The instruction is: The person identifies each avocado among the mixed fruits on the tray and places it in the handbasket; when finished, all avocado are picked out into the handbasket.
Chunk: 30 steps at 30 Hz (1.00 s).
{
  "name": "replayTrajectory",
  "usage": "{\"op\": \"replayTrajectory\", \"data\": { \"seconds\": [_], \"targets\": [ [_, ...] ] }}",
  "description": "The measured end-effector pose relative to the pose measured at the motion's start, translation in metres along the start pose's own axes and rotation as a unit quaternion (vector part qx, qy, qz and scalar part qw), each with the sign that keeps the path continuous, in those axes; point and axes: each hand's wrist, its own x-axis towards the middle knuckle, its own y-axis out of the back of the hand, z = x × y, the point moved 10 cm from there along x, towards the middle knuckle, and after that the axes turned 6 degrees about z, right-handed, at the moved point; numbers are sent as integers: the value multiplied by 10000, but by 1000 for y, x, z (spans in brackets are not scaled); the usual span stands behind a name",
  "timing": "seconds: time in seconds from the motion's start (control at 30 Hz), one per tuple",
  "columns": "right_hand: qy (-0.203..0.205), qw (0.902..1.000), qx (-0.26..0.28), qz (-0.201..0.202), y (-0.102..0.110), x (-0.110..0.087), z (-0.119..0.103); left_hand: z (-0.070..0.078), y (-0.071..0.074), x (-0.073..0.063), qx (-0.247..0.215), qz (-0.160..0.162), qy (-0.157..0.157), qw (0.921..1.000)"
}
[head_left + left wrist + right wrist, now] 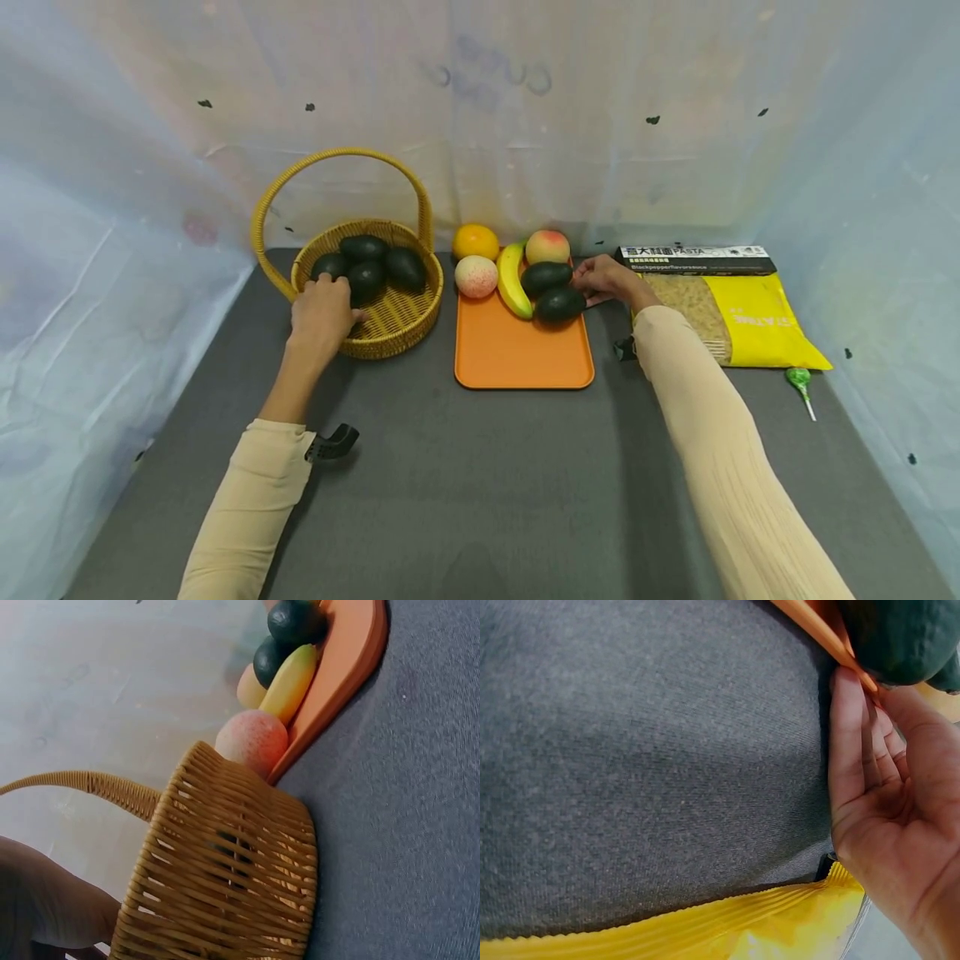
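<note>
My left hand [321, 315] reaches over the near left rim of a wicker basket [401, 333]. Its fingers are at a dark green avocado [330, 265], beside several others; the rim hides the fingertips in the left wrist view, so I cannot tell whether they grip it. My right hand [900, 787] pinches the right edge of an orange tray [525, 358], thumb above and fingers below. Near that thumb lie two avocados [560, 305] on the tray. A banana [513, 282], a pale speckled peach [476, 277], another peach [547, 247] and an orange [476, 242] are grouped with them.
Right of the tray lies a yellow pasta bag [757, 321], with a black-and-white pasta box [697, 260] along its far side. A green lollipop [799, 382] rests near the bag's corner. The basket's tall handle [352, 152] arches above it. Plastic sheeting [480, 125] encloses the grey table [480, 475].
</note>
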Motion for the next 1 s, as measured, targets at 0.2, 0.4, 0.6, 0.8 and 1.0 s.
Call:
{"op": "replayTrajectory", "data": {
  "seconds": [0.2,0.4,0.6,0.8,1.0],
  "targets": [
    [-27,10000,-27,21,1,0,1,14,11,1,9,274,-231,9994],
    [-108,9999,2,2,0,2,1,43,26,3,-266,615,-543,9963],
    [-87,9999,57,60,-2,-3,-4,82,36,6,-579,819,-1032,9896],
    [-79,9999,131,-41,-7,-7,-7,115,38,11,-621,785,-1456,9843],
    [-129,9999,97,45,0,-3,0,154,39,16,-1034,786,-1932,9725]
  ]
}}
